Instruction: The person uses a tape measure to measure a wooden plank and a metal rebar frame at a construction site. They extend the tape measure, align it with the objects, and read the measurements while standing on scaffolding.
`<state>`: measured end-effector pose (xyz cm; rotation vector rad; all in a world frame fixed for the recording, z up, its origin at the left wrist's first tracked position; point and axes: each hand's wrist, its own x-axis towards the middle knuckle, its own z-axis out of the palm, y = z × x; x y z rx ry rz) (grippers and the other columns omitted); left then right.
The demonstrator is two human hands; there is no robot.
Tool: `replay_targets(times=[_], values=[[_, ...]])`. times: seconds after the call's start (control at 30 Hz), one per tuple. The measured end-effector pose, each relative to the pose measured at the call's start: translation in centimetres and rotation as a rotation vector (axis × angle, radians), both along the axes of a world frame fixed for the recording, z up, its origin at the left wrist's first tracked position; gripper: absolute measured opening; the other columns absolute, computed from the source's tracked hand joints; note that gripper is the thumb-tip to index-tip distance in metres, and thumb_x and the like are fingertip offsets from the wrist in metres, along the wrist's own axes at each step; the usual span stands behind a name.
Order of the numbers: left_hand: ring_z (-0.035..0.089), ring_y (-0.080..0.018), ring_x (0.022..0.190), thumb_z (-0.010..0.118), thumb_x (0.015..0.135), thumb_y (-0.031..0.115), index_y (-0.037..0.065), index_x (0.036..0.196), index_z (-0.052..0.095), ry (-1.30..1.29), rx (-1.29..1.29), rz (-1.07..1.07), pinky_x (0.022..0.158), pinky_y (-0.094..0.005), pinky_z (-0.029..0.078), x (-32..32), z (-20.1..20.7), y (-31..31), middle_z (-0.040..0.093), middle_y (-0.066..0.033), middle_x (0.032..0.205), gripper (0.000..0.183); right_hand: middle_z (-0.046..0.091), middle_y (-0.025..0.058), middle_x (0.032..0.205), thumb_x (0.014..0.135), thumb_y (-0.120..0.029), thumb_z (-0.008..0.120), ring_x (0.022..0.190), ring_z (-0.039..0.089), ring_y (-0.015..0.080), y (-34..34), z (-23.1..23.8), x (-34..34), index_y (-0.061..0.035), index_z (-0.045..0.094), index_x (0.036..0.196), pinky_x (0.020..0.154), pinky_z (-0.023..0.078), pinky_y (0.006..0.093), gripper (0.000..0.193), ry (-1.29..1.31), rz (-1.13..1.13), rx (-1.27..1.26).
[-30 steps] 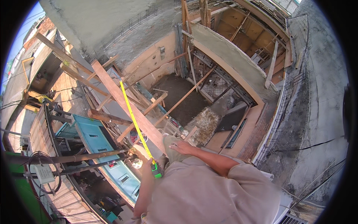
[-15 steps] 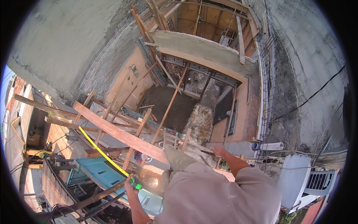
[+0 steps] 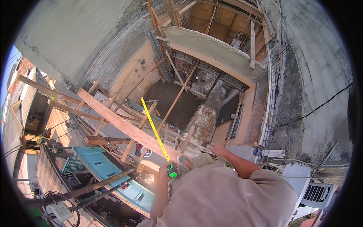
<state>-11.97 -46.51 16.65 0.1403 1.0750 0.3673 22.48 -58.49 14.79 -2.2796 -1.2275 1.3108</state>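
Left hand [image 3: 166, 169] gripping green tape measure [image 3: 172, 171], yellow blade [image 3: 154, 128] along wooden plank [image 3: 126, 126]

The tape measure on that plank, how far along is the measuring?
Done: the yellow tape blade is pulled out and lies along the long wooden plank. In hand: the left hand holds the green tape measure case at the plank's near end, while the right hand rests nearby on the edge. Left: no mark shows on the plank, and the blade is not yet drawn back in.
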Motion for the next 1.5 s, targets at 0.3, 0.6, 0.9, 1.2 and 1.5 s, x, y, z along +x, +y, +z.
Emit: replay_targets(times=[0.3,0.6,0.9,1.2,1.5], values=[[0.071,-0.0296,0.075,0.053,0.092,0.014,-0.006,0.100,0.061,0.076,0.075,-0.297,0.065,-0.0369,0.060,6.0,6.2,-3.8,0.068,-0.0184,0.090,0.023,0.062,0.0081,0.072,0.095,-0.034,0.061,0.061,0.058,0.0169,7.7,-0.1,-13.3,0.0010,0.065,0.090,0.052,0.045,0.0358,0.035,0.673,-0.285,-0.073],[0.069,-0.0225,0.070,0.058,0.089,0.017,-0.006,0.098,0.064,0.059,-0.004,-0.379,0.064,-0.0307,0.056,-3.2,8.8,-7.5,0.068,-0.0143,0.084,0.026,0.055,0.0053,0.068,0.099,-0.028,0.057,0.059,0.057,0.0184,13.0,-1.2,-7.0,-0.0040,0.058,0.083,0.048,0.047,0.0365,0.029,0.625,-0.792,0.050],[0.062,-0.0108,0.065,0.068,0.084,0.021,-0.003,0.093,0.072,0.224,0.206,-0.523,0.060,-0.0266,0.049,-16.6,9.2,-8.0,0.068,-0.0030,0.076,0.026,0.056,0.0080,0.068,0.098,-0.029,0.058,0.053,0.057,0.0193,24.9,0.4,0.1,-0.0023,0.057,0.080,0.043,0.044,0.0329,0.032,0.414,-0.757,0.204],[0.065,-0.0183,0.063,0.064,0.086,0.018,-0.005,0.092,0.069,0.242,0.270,-0.032,0.058,-0.0278,0.052,-19.4,1.5,-7.2,0.069,-0.0107,0.079,0.024,0.065,0.0185,0.075,0.097,-0.049,0.048,0.062,0.066,0.0262,26.0,0.9,-17.6,0.0043,0.061,0.100,0.056,0.053,0.0399,0.055,0.348,0.126,-0.122],[0.068,-0.0247,0.067,0.061,0.086,0.017,-0.006,0.099,0.064,0.176,0.103,0.174,0.057,-0.0347,0.056,-21.1,-1.7,-5.5,0.069,-0.0161,0.089,0.027,0.067,0.0216,0.082,0.094,-0.050,0.051,0.077,0.068,0.0336,27.3,-4.9,-16.6,0.0005,0.067,0.102,0.075,0.051,0.0472,0.053,-0.001,0.763,0.110]])
